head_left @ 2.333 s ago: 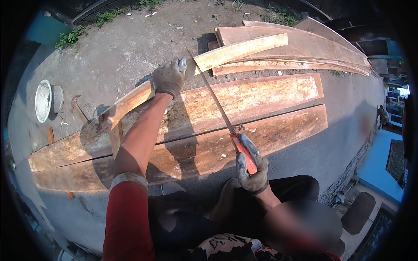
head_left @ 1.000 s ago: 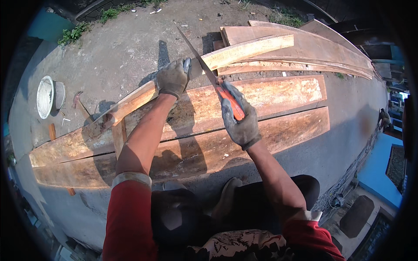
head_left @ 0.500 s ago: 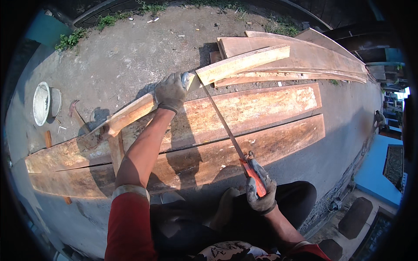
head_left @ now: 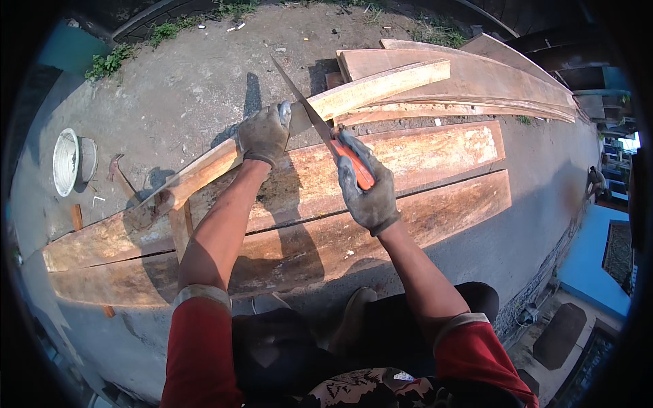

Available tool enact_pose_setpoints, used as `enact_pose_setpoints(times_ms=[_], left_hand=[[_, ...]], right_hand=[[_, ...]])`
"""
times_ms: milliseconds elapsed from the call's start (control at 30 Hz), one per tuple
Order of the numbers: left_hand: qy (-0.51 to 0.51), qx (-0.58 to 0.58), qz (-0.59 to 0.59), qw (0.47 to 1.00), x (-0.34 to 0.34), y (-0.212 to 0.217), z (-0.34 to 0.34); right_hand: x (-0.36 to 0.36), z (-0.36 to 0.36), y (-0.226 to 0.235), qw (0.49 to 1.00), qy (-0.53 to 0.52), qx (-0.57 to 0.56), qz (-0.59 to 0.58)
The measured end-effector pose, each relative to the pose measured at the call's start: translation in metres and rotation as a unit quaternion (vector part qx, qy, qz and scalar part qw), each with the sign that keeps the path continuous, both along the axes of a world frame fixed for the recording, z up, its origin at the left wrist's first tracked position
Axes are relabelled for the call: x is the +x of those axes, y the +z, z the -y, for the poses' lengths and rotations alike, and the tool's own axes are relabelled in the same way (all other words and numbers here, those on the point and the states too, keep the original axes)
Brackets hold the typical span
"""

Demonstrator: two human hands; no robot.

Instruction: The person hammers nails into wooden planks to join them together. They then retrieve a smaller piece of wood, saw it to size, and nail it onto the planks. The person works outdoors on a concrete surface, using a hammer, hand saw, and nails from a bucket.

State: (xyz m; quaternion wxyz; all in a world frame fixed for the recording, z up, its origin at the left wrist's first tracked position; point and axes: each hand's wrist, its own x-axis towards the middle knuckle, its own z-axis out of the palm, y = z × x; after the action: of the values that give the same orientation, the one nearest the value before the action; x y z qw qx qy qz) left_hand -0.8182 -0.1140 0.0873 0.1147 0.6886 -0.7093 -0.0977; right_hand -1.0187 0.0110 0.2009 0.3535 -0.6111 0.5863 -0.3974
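Observation:
My left hand point(head_left: 264, 136), in a grey-brown work glove, is closed around a long narrow wooden batten point(head_left: 212, 168) and bears on it. In my right hand point(head_left: 374, 197), gloved the same way, is the orange handle of a handsaw point(head_left: 301, 99). The saw's blade crosses the batten just right of my left hand, and its tip points away past the far edge. Beneath lie two wide, weathered planks side by side, a far plank point(head_left: 422, 146) and a near plank point(head_left: 449, 204), with a narrow gap between them.
Thin boards point(head_left: 462, 76) are stacked at the far right, under the batten's right end. To the left stand a white bucket point(head_left: 66, 162) and a hammer point(head_left: 122, 178) resting by the planks. A crosspiece point(head_left: 181, 231) lies over the planks. Another person point(head_left: 596, 182) is far right.
My right hand has pushed the saw forward and to the left, from near my knees up to the batten. The blade tip now sticks out well beyond it. My left hand holds its place.

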Motion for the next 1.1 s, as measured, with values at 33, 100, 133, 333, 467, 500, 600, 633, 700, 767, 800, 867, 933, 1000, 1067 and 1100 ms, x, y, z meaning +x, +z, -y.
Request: enact_pose_setpoints(times_ms=[33, 100, 133, 333, 467, 500, 600, 633, 700, 767, 800, 867, 933, 1000, 1067, 1100], left_hand=[[-0.007, 0.020, 0.020, 1.000, 0.003, -0.011, 0.003], [0.006, 0.079, 0.027, 0.996, 0.021, -0.011, 0.008], [0.036, 0.099, 0.019, 0.994, 0.015, 0.002, 0.003], [0.026, 0.128, 0.006, 0.991, 0.012, 0.004, 0.012], [0.009, 0.179, 0.023, 0.984, 0.015, -0.010, 0.027], [0.021, 0.196, 0.016, 0.980, 0.019, -0.008, 0.022], [0.048, 0.201, 0.025, 0.978, 0.027, 0.003, 0.036], [0.034, 0.197, 0.030, 0.979, 0.024, 0.005, 0.034], [0.002, 0.181, 0.037, 0.983, 0.024, -0.003, 0.026], [0.016, 0.180, 0.014, 0.983, 0.008, -0.011, 0.045], [0.019, 0.191, 0.011, 0.981, 0.004, -0.016, 0.045], [0.017, 0.216, 0.001, 0.976, 0.021, -0.023, 0.028], [0.029, 0.200, -0.003, 0.979, 0.033, -0.004, 0.045], [0.018, 0.217, 0.016, 0.976, 0.023, -0.005, 0.035], [0.014, 0.208, 0.008, 0.978, 0.020, -0.007, 0.026], [0.022, 0.197, -0.005, 0.980, 0.009, -0.001, 0.031]], right_hand=[[0.020, 0.048, -0.008, 0.999, -0.020, 0.032, 0.008], [0.024, 0.022, -0.022, 1.000, -0.008, 0.010, 0.026], [0.016, -0.016, -0.026, 1.000, -0.007, 0.014, 0.024], [-0.018, -0.088, 0.005, 0.992, 0.014, 0.035, 0.122], [0.034, 0.042, 0.007, 0.999, -0.002, 0.030, -0.032], [0.024, 0.000, -0.012, 1.000, -0.007, 0.014, 0.000], [-0.015, -0.106, -0.013, 0.986, -0.008, -0.004, 0.165], [-0.021, -0.119, -0.011, 0.981, -0.013, 0.003, 0.191], [-0.009, -0.089, -0.001, 0.996, -0.028, -0.003, 0.089], [0.008, 0.008, -0.002, 0.999, -0.027, 0.043, 0.017], [0.017, 0.055, 0.002, 0.997, -0.027, 0.061, -0.026], [0.021, 0.012, -0.017, 0.999, 0.001, 0.038, 0.032], [-0.018, -0.092, -0.035, 0.972, 0.030, 0.044, 0.229], [-0.026, -0.121, -0.019, 0.973, 0.048, 0.037, 0.222], [-0.017, -0.101, 0.002, 0.995, 0.039, 0.030, 0.085], [-0.007, -0.058, -0.007, 0.999, 0.001, 0.009, 0.031]])
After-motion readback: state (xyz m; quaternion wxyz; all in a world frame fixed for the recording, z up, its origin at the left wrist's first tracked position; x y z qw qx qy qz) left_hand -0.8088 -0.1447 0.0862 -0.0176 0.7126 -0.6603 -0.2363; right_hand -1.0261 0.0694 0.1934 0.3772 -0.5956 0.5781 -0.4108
